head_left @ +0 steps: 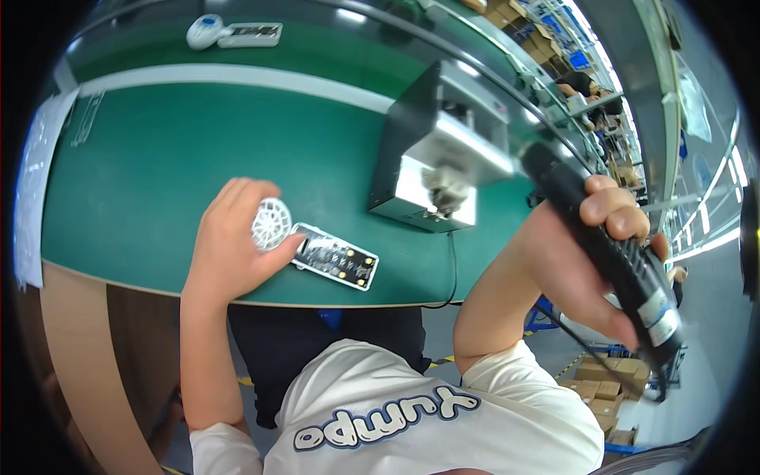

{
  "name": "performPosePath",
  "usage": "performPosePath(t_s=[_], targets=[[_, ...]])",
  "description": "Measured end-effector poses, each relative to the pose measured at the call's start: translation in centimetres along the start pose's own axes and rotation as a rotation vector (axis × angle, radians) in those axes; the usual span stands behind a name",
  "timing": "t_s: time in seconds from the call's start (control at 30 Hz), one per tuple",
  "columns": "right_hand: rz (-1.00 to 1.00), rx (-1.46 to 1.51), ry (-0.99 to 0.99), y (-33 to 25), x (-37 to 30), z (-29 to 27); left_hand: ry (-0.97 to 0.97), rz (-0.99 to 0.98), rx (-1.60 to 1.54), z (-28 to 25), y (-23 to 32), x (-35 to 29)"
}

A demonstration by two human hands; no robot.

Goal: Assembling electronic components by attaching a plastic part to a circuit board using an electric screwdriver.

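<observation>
My left hand (231,237) is closed round the round white grille head of a handheld fan (271,224) over the green bench. The fan's flat handle (336,257) points right and toward me, its casing off so that a dark circuit board shows. In my right hand (582,261), raised on the right, is a black electric screwdriver (602,241), fingers wrapped round its body. The tool slants, with its blurred front end up and left, near the screw feeder (423,170). A cord trails from its lower end.
The feeder, a dark metal box with a bright opening, stands at the bench's right, a black cable (454,269) hanging off the front edge. Another white fan (207,32) lies on the far shelf. Plastic-covered paper (36,190) hangs at the left; cartons (609,388) stand lower right.
</observation>
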State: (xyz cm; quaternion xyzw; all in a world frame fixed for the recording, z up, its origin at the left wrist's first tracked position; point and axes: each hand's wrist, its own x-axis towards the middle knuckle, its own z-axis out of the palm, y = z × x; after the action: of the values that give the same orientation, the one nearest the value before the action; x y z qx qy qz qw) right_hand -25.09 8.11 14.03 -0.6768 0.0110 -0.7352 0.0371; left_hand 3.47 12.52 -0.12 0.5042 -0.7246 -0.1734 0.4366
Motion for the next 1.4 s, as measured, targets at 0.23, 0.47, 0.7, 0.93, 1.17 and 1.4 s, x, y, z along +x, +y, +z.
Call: performPosePath(t_s=[0.23, 0.47, 0.7, 0.93, 1.17, 1.4], targets=[[0.253, 0.332, 0.034, 3.3, -1.9, -2.8, 0.035, 0.038, 0.018, -0.8, 0.0, 0.5], [0.694, 0.412, 0.379, -1.9, -0.9, -11.2, 0.185, -0.001, 0.134, -1.4, -1.9, 0.1], [0.876, 0.662, 0.253, 0.4, -9.7, -27.3, 0.791, -0.67, 0.341, -18.6, -4.6, -9.5], [1.071, 0.573, 0.652, -2.0, -13.3, -26.8, 1.056, -0.816, 0.926, -28.2, -10.7, -12.3], [1.168, 0.497, 0.874, -3.9, -15.8, -24.4, 1.145, -1.147, 1.107, -19.1, -16.4, -2.9], [1.159, 0.66, 0.763, -5.4, -16.7, -24.6, 0.663, -0.211, 1.267, -10.3, -11.7, 5.3]])
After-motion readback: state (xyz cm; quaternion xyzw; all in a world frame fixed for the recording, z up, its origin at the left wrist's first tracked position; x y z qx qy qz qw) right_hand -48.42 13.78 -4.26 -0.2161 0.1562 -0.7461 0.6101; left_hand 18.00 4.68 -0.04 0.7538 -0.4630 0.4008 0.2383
